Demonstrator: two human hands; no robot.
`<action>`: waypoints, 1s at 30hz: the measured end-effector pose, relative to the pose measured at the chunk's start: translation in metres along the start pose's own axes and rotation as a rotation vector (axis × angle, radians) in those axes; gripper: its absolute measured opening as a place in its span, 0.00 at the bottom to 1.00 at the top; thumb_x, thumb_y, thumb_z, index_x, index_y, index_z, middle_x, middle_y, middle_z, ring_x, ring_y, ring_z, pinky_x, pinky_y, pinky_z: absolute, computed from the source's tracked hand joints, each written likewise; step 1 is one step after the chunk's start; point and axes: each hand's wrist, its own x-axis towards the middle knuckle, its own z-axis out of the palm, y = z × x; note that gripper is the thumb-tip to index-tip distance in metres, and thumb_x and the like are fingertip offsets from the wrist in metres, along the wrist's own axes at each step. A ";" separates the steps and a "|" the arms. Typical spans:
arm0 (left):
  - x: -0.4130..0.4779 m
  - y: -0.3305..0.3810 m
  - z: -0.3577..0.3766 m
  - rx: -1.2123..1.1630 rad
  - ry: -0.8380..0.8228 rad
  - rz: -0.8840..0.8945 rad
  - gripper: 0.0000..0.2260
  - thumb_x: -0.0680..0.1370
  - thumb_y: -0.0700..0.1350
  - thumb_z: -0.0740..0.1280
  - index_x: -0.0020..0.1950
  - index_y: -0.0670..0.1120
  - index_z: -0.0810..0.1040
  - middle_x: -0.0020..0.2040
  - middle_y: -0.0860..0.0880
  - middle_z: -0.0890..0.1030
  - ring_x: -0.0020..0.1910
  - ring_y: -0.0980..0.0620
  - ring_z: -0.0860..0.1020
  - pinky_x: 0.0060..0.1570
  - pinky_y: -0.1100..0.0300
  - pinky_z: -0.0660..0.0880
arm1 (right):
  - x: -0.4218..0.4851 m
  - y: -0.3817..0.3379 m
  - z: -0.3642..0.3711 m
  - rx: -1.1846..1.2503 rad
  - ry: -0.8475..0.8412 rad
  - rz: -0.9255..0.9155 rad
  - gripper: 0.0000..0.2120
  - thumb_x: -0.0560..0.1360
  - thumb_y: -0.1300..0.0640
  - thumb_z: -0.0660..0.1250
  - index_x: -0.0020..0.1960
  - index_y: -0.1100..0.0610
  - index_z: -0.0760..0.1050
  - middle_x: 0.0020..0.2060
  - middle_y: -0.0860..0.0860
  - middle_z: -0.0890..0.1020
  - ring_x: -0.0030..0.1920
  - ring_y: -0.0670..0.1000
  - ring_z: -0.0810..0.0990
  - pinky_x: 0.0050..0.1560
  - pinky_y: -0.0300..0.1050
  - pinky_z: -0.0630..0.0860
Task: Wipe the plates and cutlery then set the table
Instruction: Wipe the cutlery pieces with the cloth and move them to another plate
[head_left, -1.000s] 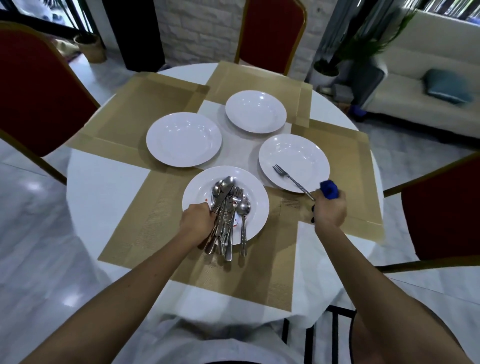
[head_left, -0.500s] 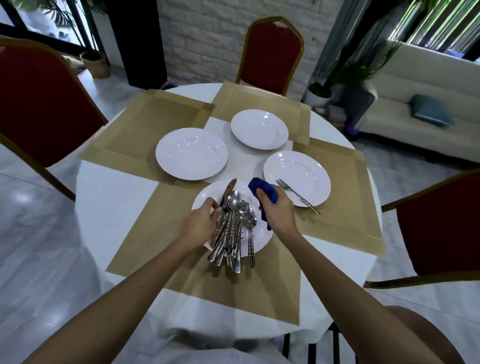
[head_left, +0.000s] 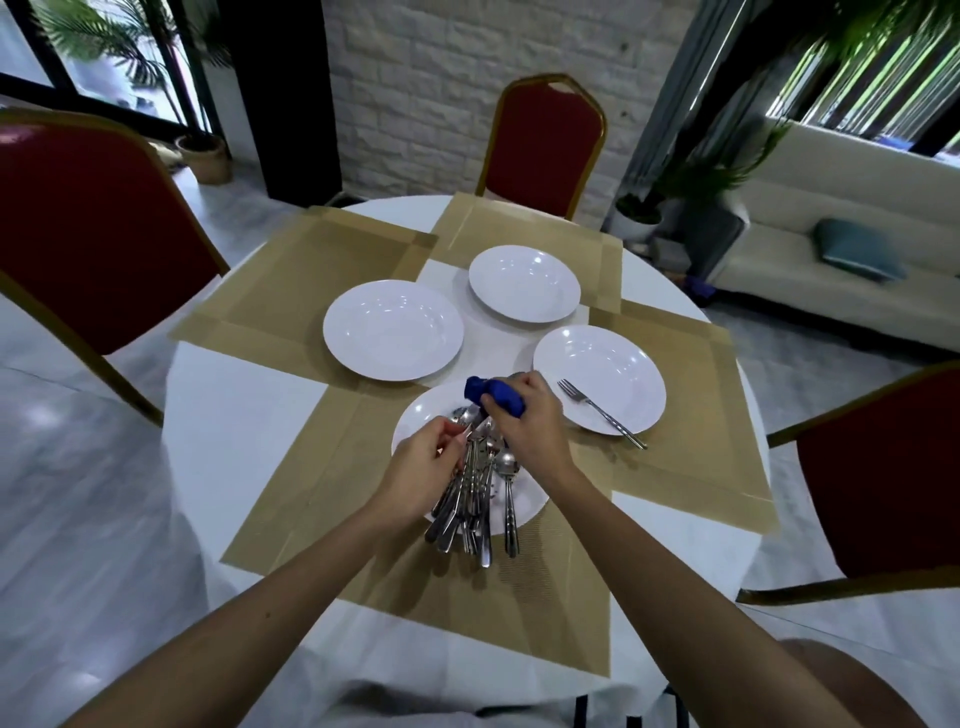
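Note:
A pile of steel cutlery (head_left: 475, 493) lies on the near white plate (head_left: 415, 421). My left hand (head_left: 423, 467) pinches one piece of that cutlery by its handle, its upper end hidden inside the blue cloth (head_left: 493, 396). My right hand (head_left: 530, 421) grips the blue cloth, wrapped around that end. A lone fork (head_left: 600, 410) rests across the right plate (head_left: 600, 384). Two more white plates sit bare: the left plate (head_left: 392, 330) and the far plate (head_left: 523, 283).
The round white table (head_left: 234, 415) carries several tan placemats (head_left: 311, 270). Red chairs stand at the left (head_left: 88, 228), far side (head_left: 543, 140) and right (head_left: 883, 478). A cream sofa (head_left: 841, 260) and potted plants lie beyond the table.
My right hand came back from the fork on the right plate with the blue cloth and closed it over the piece my left hand lifted from the pile.

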 end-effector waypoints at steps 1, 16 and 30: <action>0.000 0.004 0.001 -0.007 0.012 0.005 0.05 0.81 0.46 0.61 0.48 0.49 0.75 0.36 0.49 0.79 0.34 0.52 0.73 0.38 0.56 0.69 | 0.006 0.000 -0.004 -0.022 0.017 0.006 0.11 0.75 0.54 0.70 0.54 0.57 0.82 0.45 0.48 0.73 0.43 0.46 0.75 0.44 0.32 0.68; 0.005 0.025 0.008 0.033 0.029 -0.146 0.12 0.81 0.50 0.60 0.44 0.46 0.79 0.30 0.52 0.73 0.23 0.59 0.67 0.28 0.60 0.63 | 0.034 -0.012 -0.057 0.132 0.167 0.057 0.04 0.76 0.52 0.68 0.44 0.51 0.77 0.43 0.52 0.74 0.38 0.51 0.76 0.38 0.38 0.72; -0.012 0.022 0.011 -0.104 0.079 -0.180 0.16 0.82 0.47 0.57 0.39 0.45 0.78 0.24 0.55 0.67 0.21 0.59 0.63 0.27 0.61 0.59 | 0.031 0.007 -0.025 -0.108 -0.059 -0.070 0.13 0.76 0.47 0.67 0.58 0.51 0.80 0.46 0.49 0.72 0.42 0.51 0.76 0.42 0.50 0.77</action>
